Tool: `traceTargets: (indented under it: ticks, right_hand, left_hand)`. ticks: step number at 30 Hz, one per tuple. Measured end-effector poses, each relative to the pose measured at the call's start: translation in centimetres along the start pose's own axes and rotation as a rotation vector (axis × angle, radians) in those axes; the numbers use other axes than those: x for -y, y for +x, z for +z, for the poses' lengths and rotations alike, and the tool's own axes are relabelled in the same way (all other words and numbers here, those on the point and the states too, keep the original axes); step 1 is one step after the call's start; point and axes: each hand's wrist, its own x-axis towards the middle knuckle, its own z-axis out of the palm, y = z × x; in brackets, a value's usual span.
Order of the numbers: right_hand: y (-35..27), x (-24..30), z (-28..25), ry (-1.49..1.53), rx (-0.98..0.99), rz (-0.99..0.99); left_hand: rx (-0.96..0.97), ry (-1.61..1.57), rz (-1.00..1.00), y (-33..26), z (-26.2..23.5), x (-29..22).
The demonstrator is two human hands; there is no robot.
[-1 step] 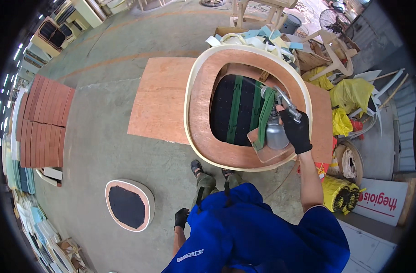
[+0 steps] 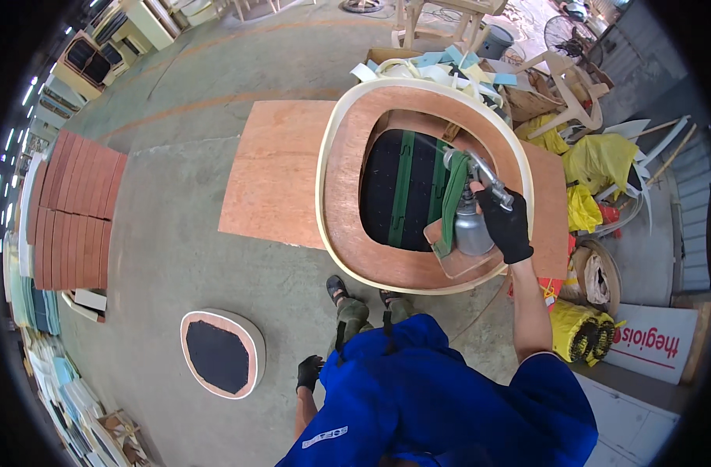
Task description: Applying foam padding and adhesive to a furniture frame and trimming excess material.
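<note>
My right hand (image 2: 506,226), in a black glove, is shut on a spray gun (image 2: 472,222) with a silver cup and a green strip hanging along it. The gun is held over the near right side of a large oval plywood seat frame (image 2: 347,179) with a cream foam rim. Black webbing with green straps (image 2: 402,191) fills the frame's opening. The frame lies on a plywood sheet (image 2: 277,171) on the floor. My left hand (image 2: 309,373), also gloved in black, hangs by my side above the concrete and touches nothing. Its fingers are too small to read.
A small oval pad (image 2: 223,352) with a black middle lies on the floor at lower left. Stacks of reddish panels (image 2: 75,206) line the left. Foam scraps (image 2: 449,66), yellow bags (image 2: 596,163), yellow rolls (image 2: 581,331), a fan (image 2: 565,31) and a white sign (image 2: 655,342) crowd the right.
</note>
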Motion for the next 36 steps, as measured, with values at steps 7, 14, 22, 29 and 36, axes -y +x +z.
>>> traceTargets:
  ticks: [7,14,22,29,36]
  right_hand:
    - [-0.5,2.3,3.0,-0.101,0.059,-0.071]
    - [0.2,2.5,5.8,-0.125,-0.196,-0.051]
    - [-1.6,2.1,7.4,-0.101,-0.121,0.07]
    - [-0.6,2.5,9.6,-0.181,-0.351,0.0]
    - [0.2,2.6,11.5,-0.207,-0.319,-0.045]
  left_hand:
    - [-0.034,-0.369,-0.306,2.9,-6.6,-6.6]
    - [0.022,-0.285,-0.319,6.0,-10.9,-7.8]
    - [0.084,-0.188,-0.317,8.0,-14.2,-7.8]
    - [0.1,-0.202,-0.296,9.9,-16.7,-8.2]
    - [0.102,-0.172,-0.298,10.3,-19.1,-8.3]
